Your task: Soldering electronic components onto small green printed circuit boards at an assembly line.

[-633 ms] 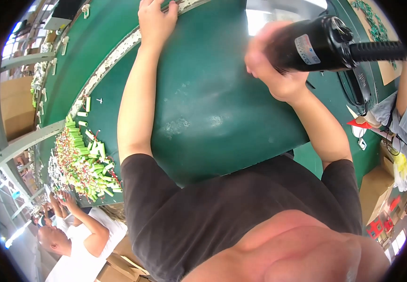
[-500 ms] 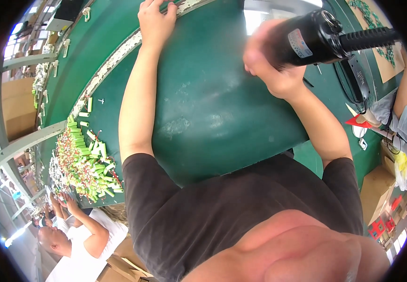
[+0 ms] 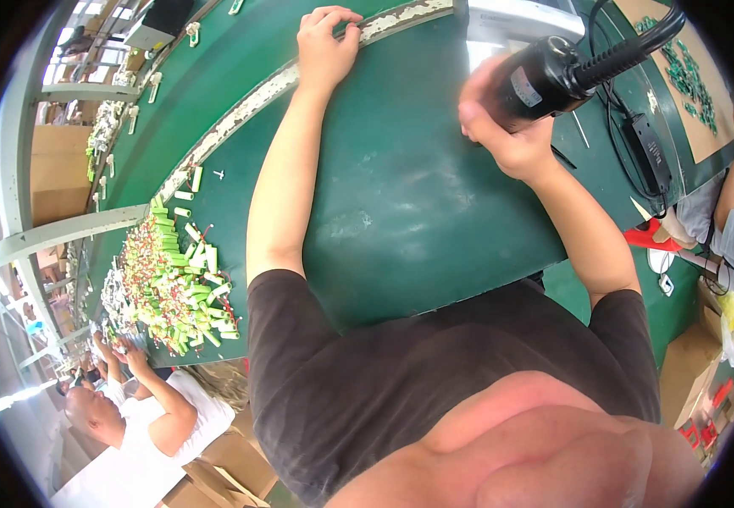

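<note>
My right hand (image 3: 511,127) is wrapped round a black corded tool that looks like an electric screwdriver (image 3: 545,76). The cord end points up toward me, and the working tip is hidden below the hand. Just beyond it lies a shiny silver-grey piece (image 3: 523,21) with a flat surface, partly covered by the hand and tool. My left hand (image 3: 326,46) lies over the worn metal rail (image 3: 257,103) at the far side of the green table (image 3: 401,186). Its thumb stands apart from the fingers, and nothing shows between them.
Green cylindrical battery cells with red wires (image 3: 185,288) are heaped at the left. A black power adapter (image 3: 646,152) with cables lies at the right, near cardboard holding green parts (image 3: 689,80). A co-worker in white (image 3: 151,415) works at the left; another person's arm (image 3: 733,169) shows at the right.
The whole view has shifted, so the table and heap appear farther right. The tool in my right hand looks smaller and sits lower, its cord end tilted farther away. My left hand stays by the rail.
</note>
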